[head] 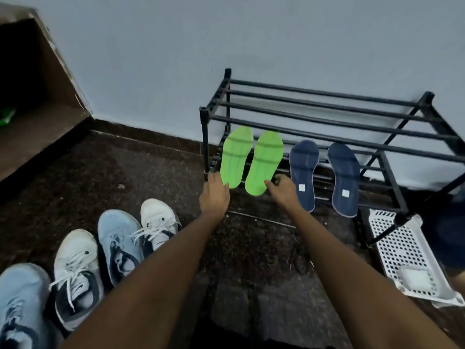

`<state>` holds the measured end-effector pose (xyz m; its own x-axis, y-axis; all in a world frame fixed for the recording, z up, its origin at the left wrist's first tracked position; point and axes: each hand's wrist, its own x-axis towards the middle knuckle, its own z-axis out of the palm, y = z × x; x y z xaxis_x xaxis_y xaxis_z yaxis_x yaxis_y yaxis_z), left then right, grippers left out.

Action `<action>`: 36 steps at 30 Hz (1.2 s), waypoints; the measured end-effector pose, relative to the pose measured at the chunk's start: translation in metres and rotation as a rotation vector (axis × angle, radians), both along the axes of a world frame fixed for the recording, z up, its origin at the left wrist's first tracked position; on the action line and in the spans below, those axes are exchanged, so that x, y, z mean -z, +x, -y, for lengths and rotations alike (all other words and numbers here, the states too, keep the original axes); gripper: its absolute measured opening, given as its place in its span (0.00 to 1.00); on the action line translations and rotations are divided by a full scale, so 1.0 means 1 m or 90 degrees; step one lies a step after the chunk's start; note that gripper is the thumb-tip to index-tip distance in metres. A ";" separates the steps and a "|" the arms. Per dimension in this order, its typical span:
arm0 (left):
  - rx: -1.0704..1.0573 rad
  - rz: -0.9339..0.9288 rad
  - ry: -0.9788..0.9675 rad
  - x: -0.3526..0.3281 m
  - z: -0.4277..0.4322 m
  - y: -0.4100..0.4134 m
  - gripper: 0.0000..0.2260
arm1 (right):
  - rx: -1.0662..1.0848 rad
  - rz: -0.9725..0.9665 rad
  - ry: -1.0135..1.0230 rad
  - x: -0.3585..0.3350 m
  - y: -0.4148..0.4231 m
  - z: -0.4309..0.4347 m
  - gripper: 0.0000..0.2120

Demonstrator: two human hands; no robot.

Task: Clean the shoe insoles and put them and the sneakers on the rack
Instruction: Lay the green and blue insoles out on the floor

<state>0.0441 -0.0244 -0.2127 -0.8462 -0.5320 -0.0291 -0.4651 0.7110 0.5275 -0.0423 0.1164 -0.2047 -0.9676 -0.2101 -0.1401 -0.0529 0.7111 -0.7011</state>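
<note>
While green insoles [236, 157] lean on rack's [204, 137] lower bars, navy insoles [303, 170] just right of them: left hand [214, 193], right hand [285, 190] loosely spread, fingertips touching green heels, nothing pinched. Insoles likely light, floppy; take by heel. Sneakers [75, 268] on floor, left of rack.
</note>
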 end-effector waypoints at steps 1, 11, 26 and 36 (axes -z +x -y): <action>-0.010 0.004 0.008 0.003 0.000 -0.006 0.18 | 0.021 0.016 -0.025 0.003 -0.005 0.003 0.20; -0.127 0.024 0.127 0.026 0.008 -0.049 0.21 | 0.171 0.100 -0.138 0.043 -0.025 0.028 0.23; -0.296 -0.174 0.565 0.008 -0.010 -0.019 0.12 | 0.226 0.061 -0.267 0.022 0.012 0.018 0.21; -0.346 -0.195 0.653 0.006 -0.031 0.081 0.13 | 0.168 0.105 -0.293 -0.003 0.105 -0.016 0.21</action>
<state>0.1252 0.0066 -0.2183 -0.5640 -0.6685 -0.4847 -0.3311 -0.3547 0.8744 0.0630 0.1323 -0.2021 -0.9685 -0.0391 -0.2459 0.2229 0.3038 -0.9263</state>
